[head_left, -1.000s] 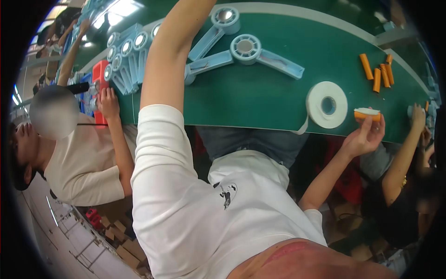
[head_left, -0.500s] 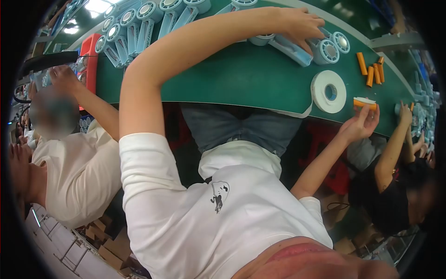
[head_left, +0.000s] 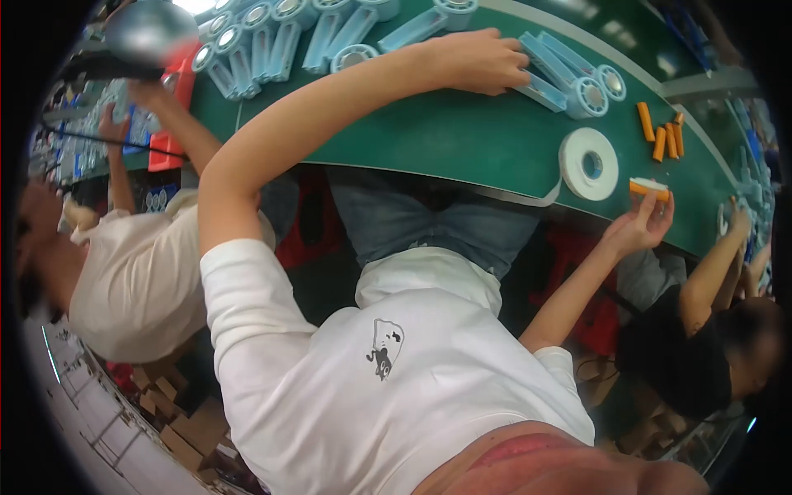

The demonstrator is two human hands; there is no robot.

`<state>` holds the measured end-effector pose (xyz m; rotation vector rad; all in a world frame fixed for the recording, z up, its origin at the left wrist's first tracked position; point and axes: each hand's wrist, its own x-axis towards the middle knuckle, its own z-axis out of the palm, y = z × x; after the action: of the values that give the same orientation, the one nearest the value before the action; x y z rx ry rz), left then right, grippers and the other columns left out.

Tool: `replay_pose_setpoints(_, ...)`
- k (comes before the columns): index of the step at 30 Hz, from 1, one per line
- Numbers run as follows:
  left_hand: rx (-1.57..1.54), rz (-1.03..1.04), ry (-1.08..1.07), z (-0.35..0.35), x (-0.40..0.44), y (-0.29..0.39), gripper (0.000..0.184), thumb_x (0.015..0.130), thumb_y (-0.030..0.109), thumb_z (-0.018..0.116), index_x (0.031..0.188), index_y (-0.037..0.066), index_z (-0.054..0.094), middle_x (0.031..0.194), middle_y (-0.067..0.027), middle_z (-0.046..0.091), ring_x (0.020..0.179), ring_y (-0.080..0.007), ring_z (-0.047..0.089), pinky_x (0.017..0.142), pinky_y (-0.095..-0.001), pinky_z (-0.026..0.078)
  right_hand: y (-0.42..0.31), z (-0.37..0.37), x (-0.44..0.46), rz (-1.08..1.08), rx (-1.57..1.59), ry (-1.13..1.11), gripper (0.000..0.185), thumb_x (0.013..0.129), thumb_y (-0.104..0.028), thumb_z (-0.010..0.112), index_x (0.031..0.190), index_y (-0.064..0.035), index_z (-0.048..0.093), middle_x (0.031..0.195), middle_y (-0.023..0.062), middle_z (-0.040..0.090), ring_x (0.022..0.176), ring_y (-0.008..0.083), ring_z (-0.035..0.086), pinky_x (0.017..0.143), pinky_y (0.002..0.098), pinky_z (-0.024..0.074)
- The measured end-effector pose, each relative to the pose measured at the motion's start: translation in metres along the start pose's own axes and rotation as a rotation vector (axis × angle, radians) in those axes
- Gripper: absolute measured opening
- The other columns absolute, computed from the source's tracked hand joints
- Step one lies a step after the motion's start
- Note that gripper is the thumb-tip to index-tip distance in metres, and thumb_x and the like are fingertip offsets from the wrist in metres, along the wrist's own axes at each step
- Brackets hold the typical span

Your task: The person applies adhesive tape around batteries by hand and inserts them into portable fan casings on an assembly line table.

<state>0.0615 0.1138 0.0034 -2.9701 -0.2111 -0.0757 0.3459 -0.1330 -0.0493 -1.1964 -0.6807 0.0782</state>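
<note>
My left hand (head_left: 483,62) reaches across the table, its fingers curled over a light blue handheld fan casing (head_left: 543,93). The casing's open handle trough points right; its other end is hidden beneath the hand. Just beyond lie two more fan casings, one with a round head (head_left: 588,97) beside the fingertips. My right hand (head_left: 643,221), at the table's front edge, pinches an orange cylindrical battery (head_left: 648,190) with a white strip along its top. Beside it stands a roll of white tape (head_left: 575,165), its loose end hanging over the table edge.
Several loose orange batteries (head_left: 660,142) lie on the green table (head_left: 429,136) at right. Rows of fan casings (head_left: 285,49) stand at the back left near a red bin (head_left: 167,148). Co-workers sit on both sides, one in a cream shirt (head_left: 140,280), another in black (head_left: 676,355).
My left hand has moved left along the fan casing, uncovering the handles of the two casings at right. The right hand still holds the battery. The view has shifted slightly.
</note>
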Motion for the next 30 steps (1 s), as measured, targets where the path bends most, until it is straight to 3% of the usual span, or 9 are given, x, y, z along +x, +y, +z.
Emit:
replay_pose_setpoints(3,-0.023,0.005,-0.005,-0.008,-0.004,0.016,0.021,0.085,0.025,0.073,0.1,0.01,0.069,0.104,-0.0042,0.064,0.11,-0.0219,0.062,0.083,-0.0384,0.054,-0.02,0.015,-0.014,-0.012,0.022,-0.039,0.037,0.097,0.002,0.067,0.132,0.0048,0.055,0.118,0.0188,0.068,0.106,0.0248,0.069,0.081,0.0337,0.0607)
replay_pose_setpoints(6,-0.082,-0.01,0.041,-0.022,-0.023,0.05,0.018,0.085,0.024,0.072,0.096,0.01,0.069,0.1,-0.0037,0.063,0.107,-0.0201,0.062,0.083,-0.038,0.052,-0.042,0.037,-0.046,-0.165,0.025,-0.402,0.037,0.094,0.005,0.068,0.13,0.0043,0.057,0.12,0.0221,0.069,0.113,0.0294,0.068,0.098,0.0452,0.0571)
replay_pose_setpoints(7,-0.071,-0.032,0.021,-0.021,-0.031,0.061,0.018,0.085,0.024,0.072,0.096,0.01,0.069,0.1,-0.0037,0.063,0.107,-0.0201,0.062,0.083,-0.038,0.052,-0.048,0.05,-0.059,-0.153,0.052,-0.412,0.037,0.094,0.005,0.068,0.13,0.0043,0.057,0.12,0.0221,0.069,0.113,0.0294,0.068,0.098,0.0452,0.0571)
replay_pose_setpoints(9,-0.039,0.003,0.199,-0.017,-0.048,0.077,0.018,0.087,0.024,0.072,0.097,0.009,0.072,0.107,-0.0041,0.067,0.11,-0.0221,0.064,0.081,-0.0406,0.052,-0.06,0.078,-0.087,-0.011,0.21,-0.796,0.041,0.087,0.002,0.077,0.125,0.0017,0.062,0.114,0.0213,0.072,0.112,0.0313,0.07,0.114,0.056,0.0418)
replay_pose_setpoints(13,-0.052,-0.143,0.18,-0.013,-0.082,0.088,0.019,0.087,0.027,0.074,0.096,0.01,0.072,0.105,-0.0022,0.067,0.108,-0.0208,0.063,0.08,-0.0398,0.05,-0.06,0.106,-0.117,-0.02,0.024,-0.898,0.037,0.085,0.001,0.078,0.12,-0.0003,0.066,0.11,0.0177,0.074,0.113,0.0309,0.07,0.119,0.0578,0.0317)
replay_pose_setpoints(18,-0.282,-0.227,0.237,-0.011,-0.096,0.085,0.02,0.086,0.029,0.075,0.095,0.012,0.072,0.102,-0.0008,0.067,0.106,-0.0204,0.063,0.088,-0.0425,0.049,-0.05,0.109,-0.124,-0.064,-0.002,-0.943,0.032,0.086,-0.001,0.078,0.116,-0.0009,0.067,0.111,0.0145,0.074,0.114,0.0311,0.069,0.118,0.0546,0.0331)
replay_pose_setpoints(25,-0.561,-0.289,0.526,-0.002,-0.099,0.089,0.017,0.087,0.024,0.077,0.093,0.013,0.066,0.105,-0.0017,0.066,0.11,-0.022,0.062,0.106,-0.0459,0.041,-0.043,0.105,-0.106,-0.08,0.057,-1.092,0.034,0.086,0.001,0.076,0.119,0.0003,0.065,0.116,0.0184,0.073,0.115,0.0332,0.068,0.121,0.054,0.0282)
replay_pose_setpoints(27,-0.533,-0.313,0.581,-0.001,-0.099,0.093,0.019,0.084,0.018,0.08,0.093,0.011,0.064,0.108,-0.0025,0.067,0.11,-0.0225,0.063,0.108,-0.0478,0.04,-0.04,0.11,-0.103,-0.02,0.11,-1.047,0.032,0.081,0.001,0.08,0.111,0.0011,0.069,0.112,0.0143,0.074,0.114,0.0299,0.068,0.117,0.0519,0.0342)
replay_pose_setpoints(30,-0.517,-0.244,0.629,0.008,-0.098,0.088,0.019,0.083,0.012,0.08,0.092,0.01,0.063,0.112,-0.003,0.068,0.112,-0.0245,0.063,0.113,-0.0512,0.038,-0.031,0.108,-0.093,0.103,0.233,-1.057,0.039,0.08,0.005,0.08,0.116,0.001,0.066,0.114,0.0156,0.073,0.111,0.0292,0.07,0.115,0.0482,0.0373)
